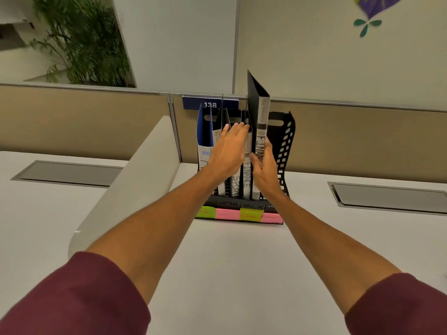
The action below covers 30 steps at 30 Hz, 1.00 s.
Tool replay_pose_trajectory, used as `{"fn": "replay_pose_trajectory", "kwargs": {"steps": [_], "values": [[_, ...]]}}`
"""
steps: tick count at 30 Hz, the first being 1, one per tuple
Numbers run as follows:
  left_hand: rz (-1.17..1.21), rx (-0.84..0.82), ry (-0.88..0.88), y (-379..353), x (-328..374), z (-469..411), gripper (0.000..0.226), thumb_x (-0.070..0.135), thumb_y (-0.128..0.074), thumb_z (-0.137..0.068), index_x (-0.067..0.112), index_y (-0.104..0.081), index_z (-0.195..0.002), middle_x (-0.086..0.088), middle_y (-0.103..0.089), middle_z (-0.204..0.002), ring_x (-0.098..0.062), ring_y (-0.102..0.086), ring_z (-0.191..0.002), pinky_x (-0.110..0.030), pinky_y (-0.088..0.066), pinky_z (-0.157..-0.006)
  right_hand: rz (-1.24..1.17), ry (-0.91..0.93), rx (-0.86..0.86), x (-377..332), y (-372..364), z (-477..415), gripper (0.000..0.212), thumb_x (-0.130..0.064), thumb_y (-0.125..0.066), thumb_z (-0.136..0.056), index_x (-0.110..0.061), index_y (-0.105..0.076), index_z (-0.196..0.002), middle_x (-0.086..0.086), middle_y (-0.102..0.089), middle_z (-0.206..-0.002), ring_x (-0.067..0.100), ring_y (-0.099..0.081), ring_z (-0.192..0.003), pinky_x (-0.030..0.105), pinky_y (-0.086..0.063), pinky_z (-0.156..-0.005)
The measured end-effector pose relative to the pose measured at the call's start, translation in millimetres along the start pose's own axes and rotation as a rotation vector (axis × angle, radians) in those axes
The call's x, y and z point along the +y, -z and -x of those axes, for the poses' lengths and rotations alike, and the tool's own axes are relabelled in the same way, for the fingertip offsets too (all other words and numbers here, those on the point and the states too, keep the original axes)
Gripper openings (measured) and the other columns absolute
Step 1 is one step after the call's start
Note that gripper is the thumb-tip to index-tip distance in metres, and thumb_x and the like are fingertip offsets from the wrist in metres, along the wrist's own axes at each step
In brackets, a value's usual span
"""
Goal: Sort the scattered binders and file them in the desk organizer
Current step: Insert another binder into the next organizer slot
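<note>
A black mesh desk organizer (286,146) stands at the back of the white desk (229,262), with several binders upright in its slots. My right hand (264,169) grips the spine of a tall black binder (257,102) marked FINANCE, which sticks up higher than the others at the organizer's right side. My left hand (228,151) lies with straight fingers against the spines of the filed binders, holding them to the left. Another FINANCE binder (246,180) and a SPORT binder (235,189) show between my hands. A blue binder (204,131) stands in the leftmost slot.
Coloured sticky labels (239,214) line the organizer's front base. A beige partition (96,122) with a "138" plate (210,104) runs behind it. A curved white divider (135,170) rises at left. Grey cable hatches (70,172) (391,195) sit in the desk on both sides.
</note>
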<state>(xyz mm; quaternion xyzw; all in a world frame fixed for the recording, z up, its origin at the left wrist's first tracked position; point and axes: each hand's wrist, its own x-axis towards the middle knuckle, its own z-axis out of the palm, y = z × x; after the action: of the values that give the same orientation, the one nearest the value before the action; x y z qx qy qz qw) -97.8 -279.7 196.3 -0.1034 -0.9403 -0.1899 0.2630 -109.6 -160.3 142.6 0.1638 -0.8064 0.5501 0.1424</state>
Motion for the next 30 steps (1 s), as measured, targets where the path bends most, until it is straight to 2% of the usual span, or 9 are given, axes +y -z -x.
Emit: {"fn": "replay_pose_trajectory", "kwargs": {"steps": [2,8,11,13,17,19,23,27,30], "values": [[-0.003,-0.001,-0.012,-0.3,-1.3,0.4,0.053,0.004,-0.044,-0.096,0.008,-0.029,-0.147,-0.010,-0.034,-0.152,-0.021,-0.024,-0.144,-0.039,-0.010,-0.122,-0.004,-0.023,-0.040,8.1,-1.6,8.4,0.055,-0.023,-0.047,-0.099,-0.018,-0.023,-0.148,0.002,-0.048,-0.141,0.013,-0.047,-0.129,0.034,-0.040,-0.108],[0.114,-0.091,0.037,-2.3,-1.6,3.6,0.061,-0.001,-0.041,-0.096,0.014,-0.019,-0.150,-0.009,-0.026,-0.156,-0.022,-0.021,-0.145,-0.041,-0.023,-0.119,0.012,-0.065,-0.125,32.1,1.8,25.4,0.061,-0.010,-0.048,-0.098,-0.015,-0.018,-0.150,-0.009,-0.046,-0.136,-0.001,-0.044,-0.121,-0.007,-0.031,-0.089],[0.177,-0.126,0.063,-3.2,-0.3,5.6,0.066,-0.003,-0.041,-0.095,0.019,-0.015,-0.152,-0.008,-0.026,-0.156,-0.024,-0.035,-0.139,-0.040,-0.040,-0.109,0.038,-0.087,-0.160,35.5,3.6,31.5,0.061,-0.008,-0.047,-0.098,-0.012,-0.016,-0.151,-0.011,-0.040,-0.139,-0.005,-0.036,-0.123,-0.004,-0.029,-0.095],[0.193,-0.130,0.092,-1.4,2.0,6.1,0.067,-0.002,-0.041,-0.096,0.022,-0.012,-0.152,-0.008,-0.029,-0.154,-0.026,-0.055,-0.118,-0.029,-0.052,-0.088,0.054,-0.108,-0.186,36.3,5.0,32.1,0.060,-0.004,-0.044,-0.098,-0.010,-0.015,-0.151,-0.005,-0.039,-0.145,-0.002,-0.035,-0.126,-0.003,-0.028,-0.098],[0.181,-0.108,0.169,2.4,13.7,11.2,0.070,0.002,-0.042,-0.097,0.025,-0.006,-0.152,-0.013,-0.048,-0.137,-0.015,-0.057,-0.074,-0.033,-0.056,-0.067,0.079,-0.122,-0.226,38.7,8.8,30.9,0.061,-0.009,-0.045,-0.098,-0.011,-0.016,-0.151,0.005,-0.035,-0.152,0.016,-0.034,-0.139,0.031,-0.028,-0.115],[0.173,-0.070,0.193,-1.2,20.3,22.4,0.067,0.006,-0.046,-0.096,0.021,-0.011,-0.152,-0.011,-0.047,-0.138,-0.018,-0.058,-0.099,-0.038,-0.054,-0.086,0.103,-0.115,-0.215,39.6,11.5,33.7,0.060,-0.022,-0.049,-0.096,-0.015,-0.022,-0.149,0.005,-0.040,-0.148,0.019,-0.037,-0.137,0.039,-0.032,-0.114],[-0.096,-0.065,0.144,-16.2,28.9,55.9,0.060,0.017,-0.049,-0.096,0.013,-0.022,-0.149,-0.008,-0.028,-0.154,-0.024,-0.023,-0.143,-0.049,-0.026,-0.115,0.314,-0.126,-0.237,51.8,23.0,46.9,0.057,-0.039,-0.048,-0.090,-0.017,-0.033,-0.141,0.004,-0.048,-0.135,0.021,-0.045,-0.125,0.046,-0.043,-0.103],[-0.160,-0.122,0.235,-23.6,55.5,95.8,0.061,0.030,-0.043,-0.098,0.014,-0.015,-0.151,-0.005,-0.010,-0.160,-0.023,-0.004,-0.148,-0.048,-0.008,-0.120,0.578,-0.032,-0.226,53.2,51.5,76.8,0.053,-0.045,-0.049,-0.090,-0.017,-0.041,-0.135,0.004,-0.049,-0.128,0.024,-0.047,-0.118,0.042,-0.045,-0.097],[-0.176,-0.189,0.282,-30.5,80.1,123.7,0.064,0.040,-0.041,-0.098,0.015,-0.015,-0.151,-0.005,-0.010,-0.160,-0.024,-0.005,-0.148,-0.050,-0.007,-0.119,0.743,-0.034,-0.328,51.5,75.9,100.1,0.064,-0.053,-0.038,-0.095,-0.016,-0.028,-0.147,0.008,-0.034,-0.150,0.026,-0.030,-0.138,0.047,-0.031,-0.112]]}}
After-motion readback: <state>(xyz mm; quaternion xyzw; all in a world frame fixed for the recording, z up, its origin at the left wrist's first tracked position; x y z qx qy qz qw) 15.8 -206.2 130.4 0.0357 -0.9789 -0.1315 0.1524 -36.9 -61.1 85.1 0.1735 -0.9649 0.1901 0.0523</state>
